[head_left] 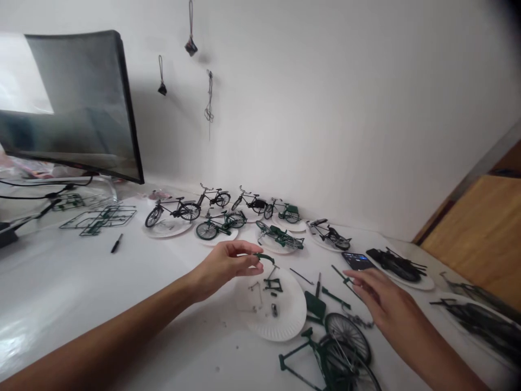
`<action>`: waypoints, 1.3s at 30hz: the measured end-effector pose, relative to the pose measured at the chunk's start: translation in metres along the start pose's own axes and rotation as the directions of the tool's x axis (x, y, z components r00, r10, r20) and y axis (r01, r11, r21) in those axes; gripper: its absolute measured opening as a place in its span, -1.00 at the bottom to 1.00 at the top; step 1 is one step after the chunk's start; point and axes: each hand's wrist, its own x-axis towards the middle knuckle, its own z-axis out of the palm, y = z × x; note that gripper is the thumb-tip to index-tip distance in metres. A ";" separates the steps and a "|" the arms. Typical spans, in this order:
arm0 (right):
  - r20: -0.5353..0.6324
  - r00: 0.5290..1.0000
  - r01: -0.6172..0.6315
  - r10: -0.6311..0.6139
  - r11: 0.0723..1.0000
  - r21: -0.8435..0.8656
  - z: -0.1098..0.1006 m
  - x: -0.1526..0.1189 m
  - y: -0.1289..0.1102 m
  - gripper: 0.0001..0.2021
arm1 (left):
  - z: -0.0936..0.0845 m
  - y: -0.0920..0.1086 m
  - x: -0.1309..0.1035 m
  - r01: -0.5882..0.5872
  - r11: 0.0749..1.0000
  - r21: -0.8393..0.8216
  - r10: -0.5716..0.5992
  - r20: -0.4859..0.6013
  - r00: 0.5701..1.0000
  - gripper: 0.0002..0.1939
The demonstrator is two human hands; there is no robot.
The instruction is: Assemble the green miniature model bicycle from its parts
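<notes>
My left hand [234, 265] pinches a small curved green part [266, 257], which looks like a model bicycle's mudguard, above the far edge of a white paper plate [257, 332]. On that plate lie a green bracket-like frame piece [273, 284] and several tiny grey and dark parts. To the right, my right hand [380, 296] has its fingertips closed at a thin dark green rod-like part [345, 280]. Below it are loose spoked wheels [345, 334], a flat green piece [315, 305] and a partly built green bicycle frame [319, 355].
Model bicycles, including a black one [173, 209] and a green one [220, 224], stand on paper plates along the wall. A phone [357, 260] lies beyond my right hand. On the left are green part sprues [101, 218], a pen [116, 243] and a monitor [81, 98].
</notes>
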 end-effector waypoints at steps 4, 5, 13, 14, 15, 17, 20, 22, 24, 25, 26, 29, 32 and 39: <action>-0.134 0.989 -0.042 0.062 0.989 0.143 0.003 0.000 -0.032 -0.73 | 0.014 0.002 -0.009 -0.065 0.992 0.107 0.059 0.059 0.997 -0.80; -0.143 0.986 -0.056 0.087 0.976 0.209 0.005 -0.002 -0.042 -0.76 | 0.019 0.001 -0.013 -0.111 0.978 0.177 0.098 0.084 0.992 -0.81; 0.139 0.970 -0.243 0.201 0.757 0.606 0.025 -0.022 -0.097 -0.71 | 0.051 -0.009 -0.043 -0.543 0.584 0.604 0.419 0.348 0.838 -0.78; 0.152 0.972 -0.237 0.182 0.736 0.634 0.026 -0.023 -0.100 -0.70 | 0.051 -0.009 -0.043 -0.538 0.582 0.610 0.423 0.337 0.841 -0.77; 0.156 0.972 -0.234 0.174 0.719 0.654 0.027 -0.024 -0.102 -0.70 | 0.051 -0.008 -0.043 -0.530 0.582 0.617 0.428 0.322 0.845 -0.76; 0.153 0.971 -0.240 0.186 0.708 0.664 0.027 -0.025 -0.105 -0.69 | 0.049 -0.007 -0.041 -0.515 0.576 0.635 0.439 0.291 0.850 -0.75; 0.152 0.970 -0.245 0.192 0.732 0.636 0.026 -0.027 -0.107 -0.65 | 0.047 -0.007 -0.039 -0.516 0.565 0.644 0.442 0.293 0.848 -0.75; 0.152 0.971 -0.239 0.184 0.756 0.610 0.025 -0.028 -0.109 -0.62 | 0.047 -0.008 -0.038 -0.532 0.557 0.638 0.449 0.308 0.839 -0.77; 0.137 0.979 -0.202 0.151 0.796 0.571 0.025 -0.029 -0.110 -0.61 | 0.048 -0.009 -0.038 -0.544 0.549 0.634 0.459 0.315 0.831 -0.79; 0.125 0.984 -0.174 0.125 0.820 0.546 0.025 -0.029 -0.111 -0.62 | 0.048 -0.010 -0.038 -0.549 0.546 0.634 0.464 0.317 0.827 -0.79; 0.110 0.990 -0.138 0.094 0.841 0.523 0.025 -0.029 -0.111 -0.64 | 0.048 -0.010 -0.038 -0.552 0.543 0.633 0.468 0.318 0.825 -0.79; 0.045 0.999 -0.010 -0.012 0.891 0.455 0.026 -0.030 -0.110 -0.70 | 0.048 -0.009 -0.038 -0.566 0.536 0.626 0.476 0.330 0.815 -0.79; -0.020 0.991 0.133 -0.135 0.920 0.367 0.027 -0.031 -0.110 -0.71 | 0.049 -0.008 -0.039 -0.576 0.536 0.617 0.486 0.332 0.808 -0.80; -0.038 0.989 0.147 -0.143 0.912 0.382 0.033 -0.031 -0.112 -0.65 | 0.056 -0.010 -0.045 -0.480 0.639 0.602 0.472 0.187 0.862 -0.83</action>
